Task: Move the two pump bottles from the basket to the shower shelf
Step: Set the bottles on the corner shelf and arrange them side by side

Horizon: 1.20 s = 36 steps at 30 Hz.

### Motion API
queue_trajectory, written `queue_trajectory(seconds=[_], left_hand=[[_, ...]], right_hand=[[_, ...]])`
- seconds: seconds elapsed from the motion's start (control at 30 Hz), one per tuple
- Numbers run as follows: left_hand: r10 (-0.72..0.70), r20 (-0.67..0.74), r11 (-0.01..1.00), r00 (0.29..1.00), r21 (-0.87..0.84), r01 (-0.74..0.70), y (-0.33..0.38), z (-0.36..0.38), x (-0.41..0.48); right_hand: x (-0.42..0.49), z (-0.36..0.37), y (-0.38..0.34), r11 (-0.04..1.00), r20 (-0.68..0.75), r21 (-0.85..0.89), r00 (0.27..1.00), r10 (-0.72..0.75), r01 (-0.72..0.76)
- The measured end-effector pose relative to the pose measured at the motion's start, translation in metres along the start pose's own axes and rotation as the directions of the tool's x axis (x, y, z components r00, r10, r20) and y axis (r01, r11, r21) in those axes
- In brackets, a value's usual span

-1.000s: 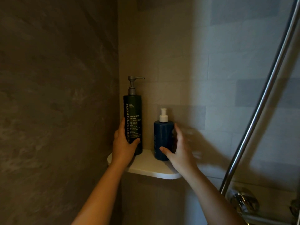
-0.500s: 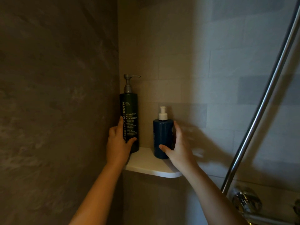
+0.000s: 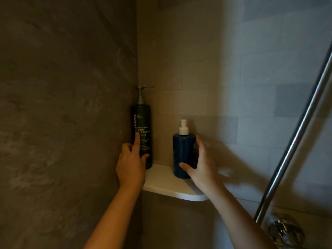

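Observation:
A tall dark green pump bottle (image 3: 143, 119) stands upright at the back left of the white corner shelf (image 3: 167, 184), close against the left wall. My left hand (image 3: 130, 168) holds its lower half, with the index finger stretched up its front and the thumb on its right side. A shorter blue pump bottle (image 3: 182, 151) with a white pump stands upright to its right on the shelf. My right hand (image 3: 201, 169) wraps its lower right side, thumb across the front near the base. No basket is in view.
Dark stone wall on the left and pale tiled wall behind meet at the shelf's corner. A slanted chrome rail (image 3: 294, 141) runs along the right, ending near a chrome valve (image 3: 285, 232) at the bottom right.
The tall bottle has slid left and back into the corner with my left hand on it, and that hand's index finger has straightened. The blue bottle and my right hand have barely shifted.

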<state>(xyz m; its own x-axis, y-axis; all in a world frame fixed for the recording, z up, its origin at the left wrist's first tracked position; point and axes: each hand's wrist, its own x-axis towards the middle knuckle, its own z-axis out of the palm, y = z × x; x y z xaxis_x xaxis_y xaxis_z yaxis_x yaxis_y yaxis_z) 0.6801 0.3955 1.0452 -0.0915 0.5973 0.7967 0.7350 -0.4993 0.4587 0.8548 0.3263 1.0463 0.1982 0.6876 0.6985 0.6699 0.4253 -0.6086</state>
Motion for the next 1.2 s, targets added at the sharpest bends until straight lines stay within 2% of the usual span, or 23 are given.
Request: queue_trajectory(seconds=[0.27, 0.37, 0.47, 0.53, 0.63, 0.77, 0.9, 1.0, 1.13, 1.2], left_hand=[[-0.048, 0.024, 0.997, 0.999, -0.055, 0.049, 0.003, -0.004, -0.005], [-0.097, 0.024, 0.970, 0.995, -0.221, 0.100, 0.011, -0.004, -0.013], [-0.060, 0.193, 0.830, 0.979, -0.536, 0.156, 0.024, -0.005, -0.023], [0.027, 0.324, 0.735, 0.946, -0.647, 0.201, 0.033, -0.007, -0.028], [0.108, 0.392, 0.674, 0.914, -0.705, 0.223, 0.040, -0.008, -0.034], [0.114, 0.427, 0.604, 0.897, -0.747, 0.278, 0.039, -0.009, -0.031], [0.151, 0.551, 0.510, 0.821, -0.754, 0.413, 0.042, -0.011, -0.023], [0.144, 0.550, 0.529, 0.822, -0.745, 0.406, 0.044, -0.009, -0.021], [0.112, 0.444, 0.583, 0.889, -0.754, 0.303, 0.050, -0.003, -0.029], [0.078, 0.386, 0.615, 0.919, -0.744, 0.260, 0.052, -0.002, -0.033]], right_hand=[[-0.001, 0.000, 0.003, 1.000, -0.009, 0.014, 1.000, 0.009, -0.008], [-0.002, -0.002, 0.001, 0.998, 0.001, 0.056, 1.000, 0.029, -0.029], [-0.002, -0.005, -0.001, 0.993, 0.039, 0.114, 0.999, 0.034, -0.039], [-0.003, -0.007, -0.002, 0.986, 0.083, 0.159, 0.996, 0.038, -0.050], [-0.004, -0.010, -0.002, 0.965, 0.137, 0.249, 0.989, 0.045, -0.079], [-0.004, -0.013, -0.002, 0.929, 0.191, 0.337, 0.977, 0.091, -0.152], [0.000, -0.013, -0.003, 0.906, 0.267, 0.364, 0.956, 0.119, -0.215], [-0.001, -0.015, -0.002, 0.916, 0.268, 0.337, 0.955, 0.128, -0.217], [-0.002, -0.020, -0.011, 0.916, 0.081, 0.369, 0.988, 0.134, -0.155], [0.000, -0.020, -0.018, 0.936, 0.039, 0.331, 0.993, 0.112, -0.119]])
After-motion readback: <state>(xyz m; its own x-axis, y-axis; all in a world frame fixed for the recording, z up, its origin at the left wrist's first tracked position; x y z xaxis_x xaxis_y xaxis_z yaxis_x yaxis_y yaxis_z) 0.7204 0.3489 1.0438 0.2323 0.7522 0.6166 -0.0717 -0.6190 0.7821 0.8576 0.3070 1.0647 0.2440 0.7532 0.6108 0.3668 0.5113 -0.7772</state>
